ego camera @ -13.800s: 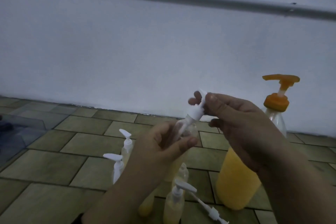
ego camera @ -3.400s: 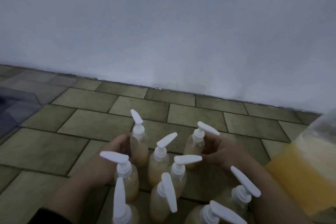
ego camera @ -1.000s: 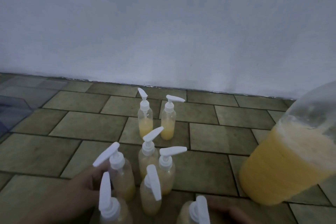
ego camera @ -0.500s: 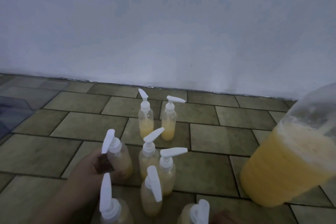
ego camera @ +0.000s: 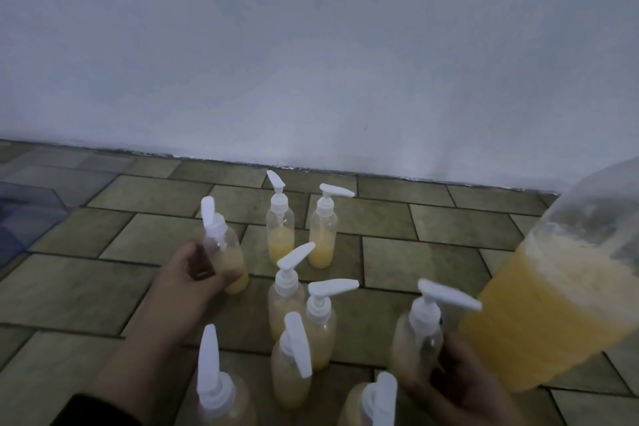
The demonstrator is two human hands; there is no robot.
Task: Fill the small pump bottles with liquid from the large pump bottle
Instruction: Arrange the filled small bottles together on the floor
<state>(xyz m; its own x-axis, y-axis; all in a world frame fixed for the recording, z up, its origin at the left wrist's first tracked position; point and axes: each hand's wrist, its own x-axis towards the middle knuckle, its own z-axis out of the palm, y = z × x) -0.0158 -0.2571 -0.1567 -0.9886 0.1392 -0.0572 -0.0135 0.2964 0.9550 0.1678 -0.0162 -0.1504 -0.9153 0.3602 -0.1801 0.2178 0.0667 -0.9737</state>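
Head view. The left hand has its fingers curled round a small bottle at the left of the group, tilted slightly, probably to set it beside the far pair. The right hand grips another bottle, near right. The other small bottles stand capped and part-filled with yellow liquid between the hands, suggesting sorting after filling. The large bottle stands at right, its pump out of view. All rest on an olive tiled floor before a pale wall.
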